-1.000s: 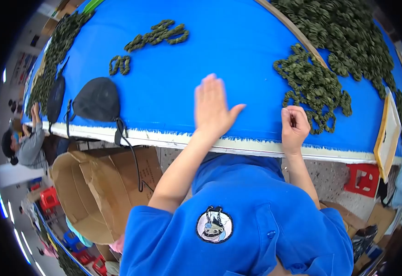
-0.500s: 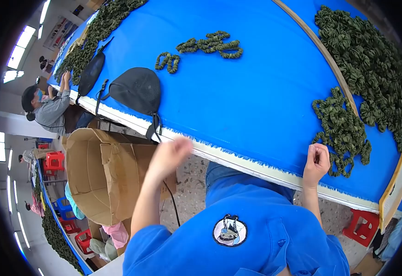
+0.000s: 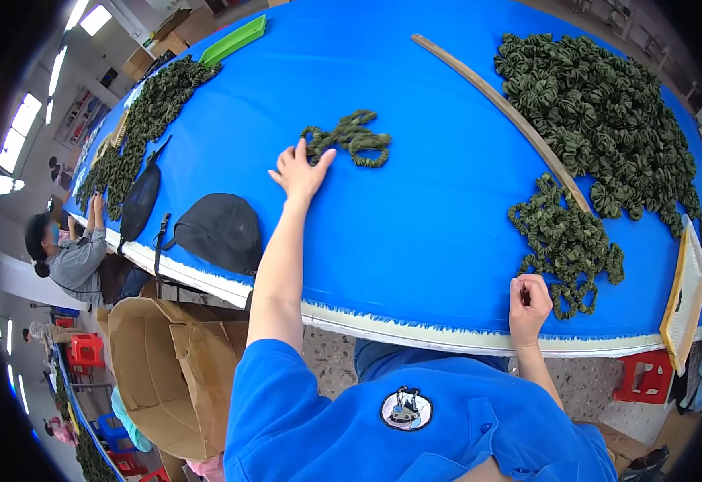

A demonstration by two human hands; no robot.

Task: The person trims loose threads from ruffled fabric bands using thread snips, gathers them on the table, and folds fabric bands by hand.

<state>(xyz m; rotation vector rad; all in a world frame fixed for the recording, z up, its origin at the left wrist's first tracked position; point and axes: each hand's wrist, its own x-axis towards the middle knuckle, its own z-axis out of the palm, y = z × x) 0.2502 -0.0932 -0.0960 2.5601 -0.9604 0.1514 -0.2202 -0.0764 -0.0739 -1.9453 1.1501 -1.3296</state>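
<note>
one big blue table (image 3: pixel 415 225) takes up most of the view, running from the near edge right to the far side. on its far right sits the big heap (image 3: pixel 596 124) of dark green ruffled loops. next down in size is an open cardboard box (image 3: pixel 154 377), on the near left just off the table edge. then the left heap (image 3: pixel 158 104), same kind of loops, along the table's left end, with a co-worker (image 3: pixel 77 261) in grey at the near end of it, hands up by the loops.

a long wooden strip (image 3: pixel 519 122) lies to the left of the big heap, and its near end reaches the right pile (image 3: pixel 564 241), a smaller bunch of loops. left of centre near the edge is a black mesh item (image 3: pixel 221 233), and at the right edge a framed board (image 3: pixel 686 289) leans. red stool (image 3: pixel 642 377) below that, green tray (image 3: pixel 234 40) far left.

now the small stuff: the small bunch (image 3: pixel 341 138) lies left of centre, out on bare blue. the left hand (image 3: pixel 298 173) is at its left end, fingers spread wide, thumb well out, tips at the loops, no grip closed. the right hand (image 3: pixel 531 305) is just beside the right pile at the near edge, fingers curled in toward the thumb; can't tell if anything's in there.
</note>
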